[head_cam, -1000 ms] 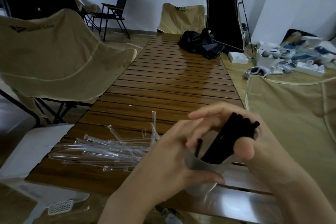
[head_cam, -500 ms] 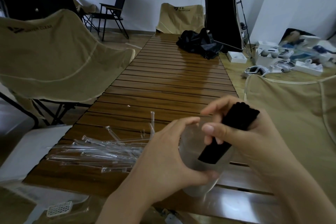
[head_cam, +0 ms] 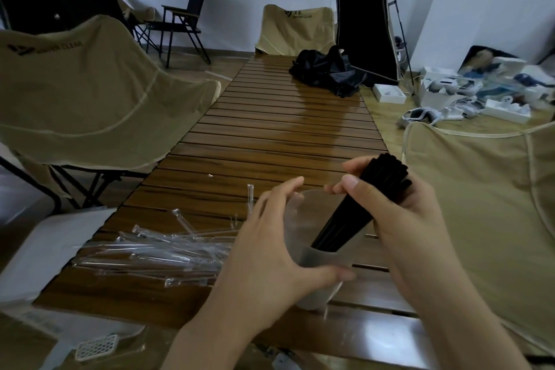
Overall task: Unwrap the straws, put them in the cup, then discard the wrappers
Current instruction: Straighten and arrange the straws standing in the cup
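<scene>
Head view, person seated at a slatted wooden surface (head_cam: 279, 129). The left hand (head_cam: 270, 252) grips a translucent cup (head_cam: 318, 252) at lower centre of the frame, fingers curled round its far wall and thumb across the near side; the cup looks tilted toward the right. The right hand (head_cam: 399, 213) holds a bundle of black straws (head_cam: 360, 207), fingers wrapped round its upper part, the lower ends already inside the cup. Empty clear wrappers (head_cam: 156, 249) lie heaped on the surface at lower left, just beside the left hand.

Risk, as a judgement: the bundle leans well over the rim, so letting go at this angle may tip the light cup or spill straws onto the surface; a loosened left grip would cause the same. The wrappers are not yet discarded.

Surroundings: tan folding chairs (head_cam: 99, 90) at left and far end, a black bag (head_cam: 327, 69) on the far surface, white boxes (head_cam: 507, 108) on the floor at upper right.
</scene>
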A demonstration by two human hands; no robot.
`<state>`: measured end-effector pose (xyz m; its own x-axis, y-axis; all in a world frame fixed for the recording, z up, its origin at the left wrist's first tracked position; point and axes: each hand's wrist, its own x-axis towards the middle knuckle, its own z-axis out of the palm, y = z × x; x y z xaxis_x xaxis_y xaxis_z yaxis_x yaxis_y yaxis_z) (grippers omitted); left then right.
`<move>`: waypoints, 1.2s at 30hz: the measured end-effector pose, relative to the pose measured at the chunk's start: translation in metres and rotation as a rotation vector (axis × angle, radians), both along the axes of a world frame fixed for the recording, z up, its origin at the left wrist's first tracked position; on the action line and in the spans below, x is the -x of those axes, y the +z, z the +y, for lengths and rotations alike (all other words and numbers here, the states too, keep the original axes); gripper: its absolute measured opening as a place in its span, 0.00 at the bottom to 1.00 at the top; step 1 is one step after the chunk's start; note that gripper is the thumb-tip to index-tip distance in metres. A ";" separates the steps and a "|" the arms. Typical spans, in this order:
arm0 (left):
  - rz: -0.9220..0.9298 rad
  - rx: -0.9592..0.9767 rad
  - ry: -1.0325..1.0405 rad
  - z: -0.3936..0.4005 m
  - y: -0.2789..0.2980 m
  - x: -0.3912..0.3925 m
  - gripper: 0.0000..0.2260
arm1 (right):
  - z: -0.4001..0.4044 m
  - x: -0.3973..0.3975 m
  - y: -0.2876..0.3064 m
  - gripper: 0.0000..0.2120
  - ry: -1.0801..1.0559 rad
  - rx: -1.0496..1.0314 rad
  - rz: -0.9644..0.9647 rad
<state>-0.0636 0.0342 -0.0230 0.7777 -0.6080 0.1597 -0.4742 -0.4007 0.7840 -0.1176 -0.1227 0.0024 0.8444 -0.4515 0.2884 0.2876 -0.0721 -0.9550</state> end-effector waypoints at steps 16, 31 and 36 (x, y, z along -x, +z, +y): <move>0.186 -0.056 -0.093 0.014 -0.004 -0.014 0.49 | -0.003 0.001 -0.021 0.19 0.102 0.040 0.129; 0.167 -0.064 -0.114 0.011 -0.001 -0.013 0.46 | 0.014 0.004 0.008 0.08 -0.039 -0.129 0.004; 0.147 -0.069 -0.110 0.012 -0.002 -0.013 0.43 | 0.012 0.000 0.001 0.06 -0.099 0.014 0.032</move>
<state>-0.0508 0.0464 -0.0245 0.7178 -0.6962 0.0043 -0.4002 -0.4076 0.8208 -0.1180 -0.1106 0.0034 0.8045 -0.5295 0.2691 0.2482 -0.1118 -0.9622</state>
